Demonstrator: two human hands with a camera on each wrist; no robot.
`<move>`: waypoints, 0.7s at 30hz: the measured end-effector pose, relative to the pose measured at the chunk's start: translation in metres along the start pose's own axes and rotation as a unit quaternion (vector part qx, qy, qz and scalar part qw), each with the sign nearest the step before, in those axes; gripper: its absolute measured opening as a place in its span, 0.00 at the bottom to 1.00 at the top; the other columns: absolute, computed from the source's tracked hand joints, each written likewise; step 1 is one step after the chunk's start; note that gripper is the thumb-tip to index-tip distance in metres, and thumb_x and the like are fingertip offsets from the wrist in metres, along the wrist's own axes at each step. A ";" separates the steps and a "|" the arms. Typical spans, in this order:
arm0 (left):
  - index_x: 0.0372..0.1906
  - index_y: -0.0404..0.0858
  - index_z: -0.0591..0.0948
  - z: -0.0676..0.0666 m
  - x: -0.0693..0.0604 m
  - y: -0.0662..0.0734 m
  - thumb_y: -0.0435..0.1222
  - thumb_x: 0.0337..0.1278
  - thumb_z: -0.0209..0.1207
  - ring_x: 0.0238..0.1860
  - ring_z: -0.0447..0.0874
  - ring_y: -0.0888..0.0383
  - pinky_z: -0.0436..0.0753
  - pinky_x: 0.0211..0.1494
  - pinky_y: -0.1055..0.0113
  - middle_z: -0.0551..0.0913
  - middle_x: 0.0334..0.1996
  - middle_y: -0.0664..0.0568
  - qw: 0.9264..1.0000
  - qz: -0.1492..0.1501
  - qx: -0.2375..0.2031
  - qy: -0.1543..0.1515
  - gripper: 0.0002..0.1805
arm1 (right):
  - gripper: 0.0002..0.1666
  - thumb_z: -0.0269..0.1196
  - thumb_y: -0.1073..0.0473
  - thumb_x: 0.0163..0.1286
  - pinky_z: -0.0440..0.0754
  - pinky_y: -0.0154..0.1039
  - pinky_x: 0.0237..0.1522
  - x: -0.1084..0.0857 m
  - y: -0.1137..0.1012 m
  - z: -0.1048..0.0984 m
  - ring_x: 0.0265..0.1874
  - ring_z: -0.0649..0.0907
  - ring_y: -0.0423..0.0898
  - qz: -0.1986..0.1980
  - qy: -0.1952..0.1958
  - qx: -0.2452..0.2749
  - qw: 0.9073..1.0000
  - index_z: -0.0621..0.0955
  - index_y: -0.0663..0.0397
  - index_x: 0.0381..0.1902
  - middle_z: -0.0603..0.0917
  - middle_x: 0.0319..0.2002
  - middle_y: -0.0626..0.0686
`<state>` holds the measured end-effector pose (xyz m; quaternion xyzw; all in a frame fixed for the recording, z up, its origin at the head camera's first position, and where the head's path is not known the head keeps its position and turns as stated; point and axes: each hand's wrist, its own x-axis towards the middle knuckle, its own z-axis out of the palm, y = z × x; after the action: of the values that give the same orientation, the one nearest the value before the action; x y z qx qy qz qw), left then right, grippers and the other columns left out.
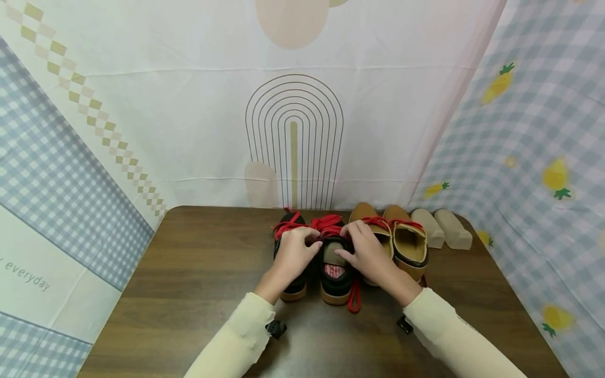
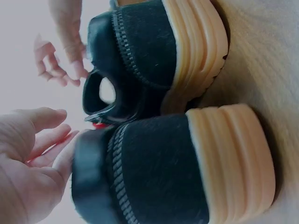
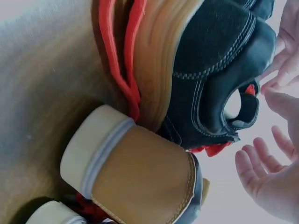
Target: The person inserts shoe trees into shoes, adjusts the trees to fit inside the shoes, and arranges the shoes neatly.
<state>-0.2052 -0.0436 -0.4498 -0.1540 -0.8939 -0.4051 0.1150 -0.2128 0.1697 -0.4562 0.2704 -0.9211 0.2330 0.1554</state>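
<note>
A black shoe (image 1: 335, 291) with red laces (image 1: 326, 220) and a thick tan sole stands on the table, its tongue (image 1: 333, 253) showing in the opening. My left hand (image 1: 295, 251) hovers over the other black shoe (image 1: 294, 290), fingers loosely bent toward the laced shoe's left side. At that shoe's right side is my right hand (image 1: 365, 247), its thumb close to the tongue. In the right wrist view the right hand's fingers (image 3: 266, 163) are spread and hold nothing. Whether either hand touches the shoe is hard to tell.
Two tan shoes (image 1: 410, 247) with red laces stand right of the black pair. Beyond them lie two beige shoe-shaped inserts (image 1: 452, 231). A loose red lace loop (image 1: 354, 299) hangs onto the wooden table (image 1: 203, 273). Patterned cloth (image 1: 203, 131) covers the walls behind.
</note>
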 end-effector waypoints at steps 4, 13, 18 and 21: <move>0.44 0.35 0.90 -0.014 -0.007 -0.003 0.30 0.59 0.71 0.44 0.91 0.51 0.89 0.44 0.61 0.91 0.43 0.45 0.998 0.035 -0.022 0.045 0.08 | 0.27 0.76 0.55 0.63 0.81 0.53 0.51 -0.010 -0.005 -0.003 0.49 0.80 0.54 0.049 0.002 0.025 0.998 0.78 0.60 0.53 0.79 0.51 0.60; 0.48 0.35 0.88 -0.039 -0.021 -0.019 0.30 0.56 0.72 0.49 0.89 0.44 0.87 0.51 0.51 0.89 0.47 0.44 0.995 0.003 0.003 0.099 0.14 | 0.45 0.62 0.45 0.77 0.73 0.64 0.66 -0.027 -0.013 -0.016 0.70 0.73 0.65 0.218 -0.117 0.136 0.959 0.59 0.63 0.79 0.68 0.74 0.69; 0.58 0.34 0.84 -0.047 -0.025 -0.027 0.34 0.57 0.72 0.59 0.83 0.40 0.80 0.63 0.45 0.86 0.54 0.42 0.994 -0.070 0.030 0.073 0.23 | 0.50 0.57 0.41 0.79 0.71 0.64 0.69 -0.031 -0.014 -0.015 0.73 0.70 0.66 0.254 -0.180 0.163 0.936 0.50 0.66 0.82 0.63 0.76 0.71; 0.62 0.31 0.81 -0.050 -0.027 -0.033 0.35 0.59 0.71 0.60 0.82 0.39 0.79 0.63 0.45 0.85 0.57 0.38 0.993 -0.105 0.029 0.046 0.27 | 0.50 0.55 0.41 0.80 0.66 0.65 0.72 -0.033 -0.014 -0.012 0.75 0.66 0.66 0.264 -0.199 0.167 0.929 0.49 0.68 0.82 0.61 0.77 0.71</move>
<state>-0.1883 -0.1070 -0.4493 -0.0371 -0.9103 -0.3951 0.1177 -0.1763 0.1795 -0.4552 0.0802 -0.9192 0.3570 -0.1458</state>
